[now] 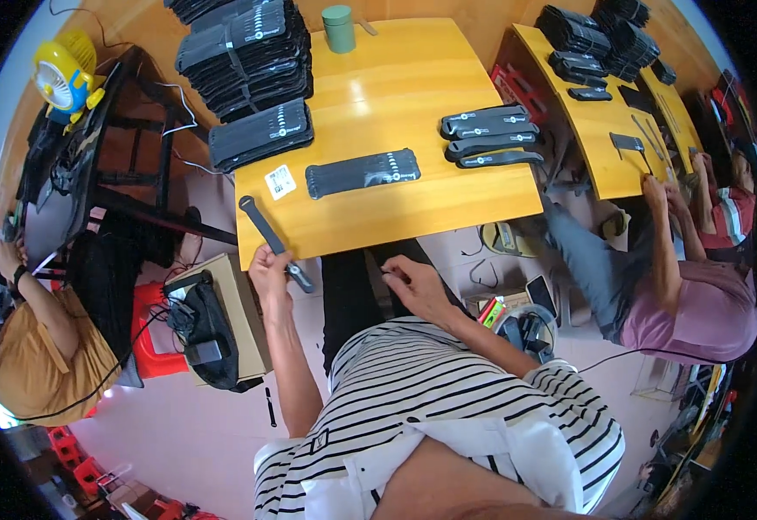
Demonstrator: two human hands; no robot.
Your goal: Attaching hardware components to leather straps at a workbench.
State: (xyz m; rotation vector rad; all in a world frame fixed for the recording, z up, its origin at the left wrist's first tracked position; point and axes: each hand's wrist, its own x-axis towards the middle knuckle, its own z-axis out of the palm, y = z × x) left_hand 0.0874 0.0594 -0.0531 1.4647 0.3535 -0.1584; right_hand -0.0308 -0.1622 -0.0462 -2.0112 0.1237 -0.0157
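My left hand (270, 264) is closed on a dark grey strap (264, 222) at the near-left edge of the yellow table. The strap slants up over the tabletop to a rounded end with a hole, and its lower end hangs past the edge. My right hand (417, 286) is above my lap, off the table, with loosely bent fingers apart and nothing visible in them. Just beyond the strap are a white label (280, 181) and a flat black pack of straps (363, 174). Several folded black straps (493, 137) are grouped at the table's right.
Tall stacks of black packs (244, 65) and a green canister (338, 29) stand on the far part of the table (404, 78). Left is an open carton (240, 321); right, a clear bin (530, 334). Co-workers sit on both sides, one at another yellow table (560, 113).
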